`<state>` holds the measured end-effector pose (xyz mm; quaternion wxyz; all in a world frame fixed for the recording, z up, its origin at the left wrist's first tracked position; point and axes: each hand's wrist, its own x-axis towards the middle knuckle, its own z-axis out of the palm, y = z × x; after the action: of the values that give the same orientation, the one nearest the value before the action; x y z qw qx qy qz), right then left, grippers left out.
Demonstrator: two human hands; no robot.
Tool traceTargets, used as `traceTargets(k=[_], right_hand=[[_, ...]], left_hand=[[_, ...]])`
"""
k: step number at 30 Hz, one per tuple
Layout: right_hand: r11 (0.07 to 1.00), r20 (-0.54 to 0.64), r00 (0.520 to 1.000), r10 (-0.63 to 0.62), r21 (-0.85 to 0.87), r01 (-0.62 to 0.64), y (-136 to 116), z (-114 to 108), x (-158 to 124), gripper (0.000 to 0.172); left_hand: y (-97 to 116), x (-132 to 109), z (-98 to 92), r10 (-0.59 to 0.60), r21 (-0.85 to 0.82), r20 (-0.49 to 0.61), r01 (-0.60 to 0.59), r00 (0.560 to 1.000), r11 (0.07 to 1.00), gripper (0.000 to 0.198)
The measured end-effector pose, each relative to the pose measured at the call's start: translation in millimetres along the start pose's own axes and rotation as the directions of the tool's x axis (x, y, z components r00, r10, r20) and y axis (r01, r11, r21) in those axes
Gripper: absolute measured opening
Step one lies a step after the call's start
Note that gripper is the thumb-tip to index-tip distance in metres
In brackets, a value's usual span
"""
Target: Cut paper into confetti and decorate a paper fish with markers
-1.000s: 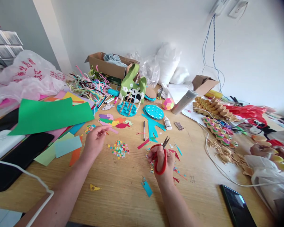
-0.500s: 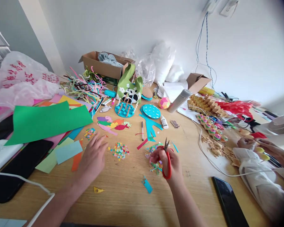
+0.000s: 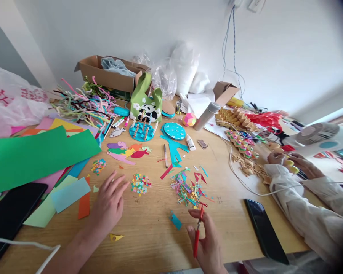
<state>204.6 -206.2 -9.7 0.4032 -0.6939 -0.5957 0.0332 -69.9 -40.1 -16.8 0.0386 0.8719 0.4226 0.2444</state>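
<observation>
My left hand (image 3: 110,198) lies palm down with its fingers stretched out, holding nothing. Right beside its fingertips is a cluster of coloured paper dots (image 3: 141,184), and a smaller cluster of tiny paper bits (image 3: 98,166) lies beyond it. Near the table's front, my right hand (image 3: 207,236) is closed round red-handled scissors (image 3: 197,239), which are turned nearly edge-on; their blades are hard to make out. Just beyond that hand spreads a heap of coloured paper scraps (image 3: 185,188). A blue paper piece (image 3: 175,220) lies to its left, and a yellow scrap (image 3: 116,237) is by my left wrist.
Paper fish (image 3: 128,150), blue discs (image 3: 174,131), a pen (image 3: 165,156) and a glue bottle (image 3: 190,142) lie farther back. Green paper (image 3: 42,152) covers the left side. A phone (image 3: 265,230), a white cable (image 3: 246,186) and a co-worker's hands (image 3: 305,165) are at right.
My right hand has drawn back toward me with the scissors, now turned edge-on, uncovering the scrap heap. My left hand remains beside the dots with its fingers a little more spread. The view has shifted right.
</observation>
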Motion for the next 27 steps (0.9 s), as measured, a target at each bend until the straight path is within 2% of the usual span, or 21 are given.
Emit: traceTargets(k=[3,6,9,12,16,22,27], right_hand=[[0.995,0.020,0.997,-0.078,-0.058,0.079,9,1,-27,0.026],[0.994,0.006,0.998,-0.070,-0.086,0.071,13,4,-37,0.027],[0.994,-0.011,1.000,-0.016,-0.107,0.015,11,6,-35,0.024],[0.992,0.004,1.000,0.015,-0.126,-0.015,9,7,-31,0.023],[0.987,0.009,1.000,0.012,-0.162,-0.011,7,7,-30,0.023],[0.989,0.046,0.999,0.028,-0.145,-0.021,4,7,-29,0.021],[0.989,0.013,1.000,-0.002,-0.151,0.004,5,7,-30,0.022]], left_hand=[[-7,-2,2.7,-0.012,0.061,0.005,0.012,1.000,0.998,0.043],[-6,-5,7.3,-0.007,0.093,0.060,0.001,0.998,0.996,0.043],[-4,-7,10.7,0.046,0.038,0.093,-0.049,0.995,0.998,0.047],[-4,-8,11.7,0.069,-0.010,0.072,-0.068,0.995,0.998,0.048],[-6,-12,12.1,0.056,-0.005,0.042,-0.055,0.998,0.998,0.049],[2,-15,12.1,0.070,-0.010,0.108,-0.069,0.992,0.998,0.047],[4,-12,10.5,0.067,-0.028,0.076,-0.065,0.995,0.997,0.041]])
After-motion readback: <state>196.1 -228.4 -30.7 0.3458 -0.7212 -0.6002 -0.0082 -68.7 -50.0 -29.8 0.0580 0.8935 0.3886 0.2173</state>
